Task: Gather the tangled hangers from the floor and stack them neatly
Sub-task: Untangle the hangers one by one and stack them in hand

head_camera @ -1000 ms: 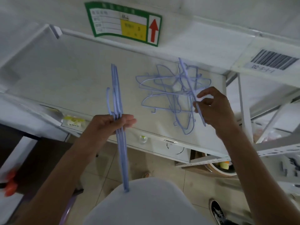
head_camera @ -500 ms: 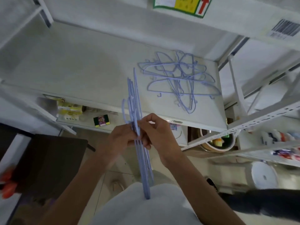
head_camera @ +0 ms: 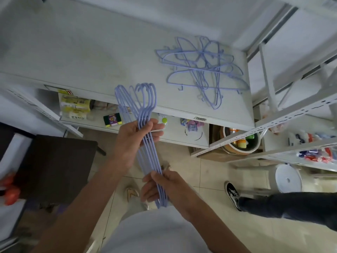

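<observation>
A bundle of several light purple hangers [head_camera: 148,156] is held edge-on in front of me, hooks pointing up and away. My left hand [head_camera: 133,141] grips the bundle near its upper part, just below the hooks. My right hand [head_camera: 160,187] closes around the lower end. A tangled heap of purple hangers [head_camera: 202,70] lies on the white shelf top [head_camera: 82,57], to the upper right of my hands.
Lower shelves hold small packages [head_camera: 111,120]. A dark table [head_camera: 54,161] stands at the left. At the right are white metal racks [head_camera: 273,128], a bowl of items [head_camera: 240,143], a white bucket lid [head_camera: 288,179] and another person's leg and shoe [head_camera: 235,195].
My right hand left the tangled heap, joined my left on the bundle, then slid down to its lower end. The bundle turned so its hooks show. The camera tilted down.
</observation>
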